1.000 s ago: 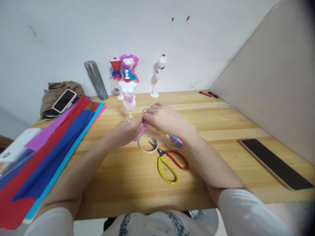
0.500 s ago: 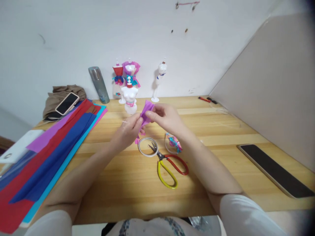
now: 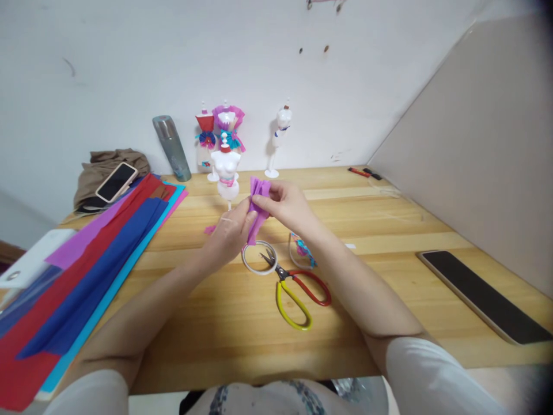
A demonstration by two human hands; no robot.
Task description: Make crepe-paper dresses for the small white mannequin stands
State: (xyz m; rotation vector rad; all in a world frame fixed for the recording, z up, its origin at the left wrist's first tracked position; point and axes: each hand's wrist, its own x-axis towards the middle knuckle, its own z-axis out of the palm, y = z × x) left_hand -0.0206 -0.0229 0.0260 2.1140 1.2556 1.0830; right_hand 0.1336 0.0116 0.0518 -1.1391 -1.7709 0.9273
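A strip of purple crepe paper (image 3: 259,216), gathered into pleats, is pinched between both hands above the table. My left hand (image 3: 233,226) grips its left edge, fingers closed. My right hand (image 3: 287,203) pinches the folds from the right with thumb and fingers. Just below lies a white roll of tape (image 3: 248,266), with the blades of the scissors (image 3: 283,279) resting across it; one handle is red, the other yellow. Partly behind my right forearm is a hoop with colourful paper bits (image 3: 303,251). A white mini mannequin (image 3: 226,167) with a pink band stands just beyond my left hand.
More dressed mini mannequins (image 3: 205,124) and a bare-looking one (image 3: 284,120) stand by the wall. At left are coloured paper sheets (image 3: 95,265), a phone (image 3: 116,182), brown cloth (image 3: 101,167) and a flask (image 3: 173,148). A dark tablet-like slab (image 3: 484,297) lies at right.
The purple paper has turned more upright and its pleats now face me. My left hand has shifted slightly right and down, and purple scraps beside the tape roll are now mostly covered.
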